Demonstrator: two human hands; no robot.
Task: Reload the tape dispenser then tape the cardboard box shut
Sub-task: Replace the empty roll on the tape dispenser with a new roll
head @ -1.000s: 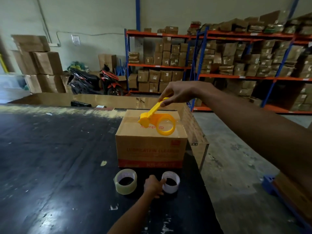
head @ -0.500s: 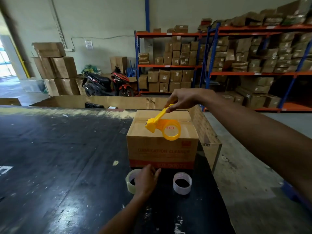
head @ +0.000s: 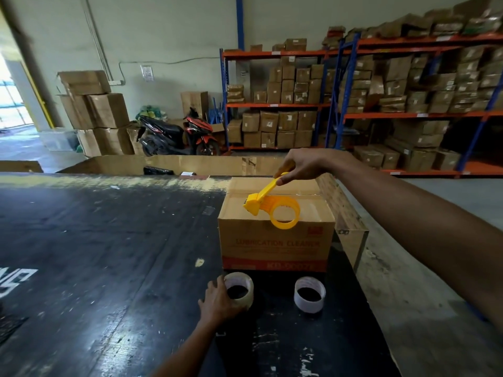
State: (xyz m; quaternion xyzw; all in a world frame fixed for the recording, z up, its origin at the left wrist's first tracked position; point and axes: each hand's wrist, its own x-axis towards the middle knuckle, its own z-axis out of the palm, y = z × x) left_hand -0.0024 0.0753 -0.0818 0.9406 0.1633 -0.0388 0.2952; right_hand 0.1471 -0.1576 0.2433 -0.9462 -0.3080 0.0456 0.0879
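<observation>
A brown cardboard box (head: 275, 240) with red print stands on the black table (head: 109, 254), its top flaps folded down. My right hand (head: 302, 165) holds the handle of a yellow tape dispenser (head: 275, 209), whose empty ring hangs over the box's top front edge. In front of the box lie a clear tape roll (head: 241, 288) on the left and a white empty core (head: 309, 293) on the right. My left hand (head: 217, 302) wraps around the left side of the clear tape roll, which rests on the table.
A large open cardboard carton (head: 190, 164) runs along the table's far edge and right side. The table's right edge drops to the concrete floor (head: 422, 281). Shelves of boxes (head: 381, 99), a parked motorbike (head: 177, 134) and stacked cartons (head: 95, 110) stand behind.
My left hand moved from the white core across to the clear tape roll and closed around its side. The dispenser in my right hand sank slightly toward the box top.
</observation>
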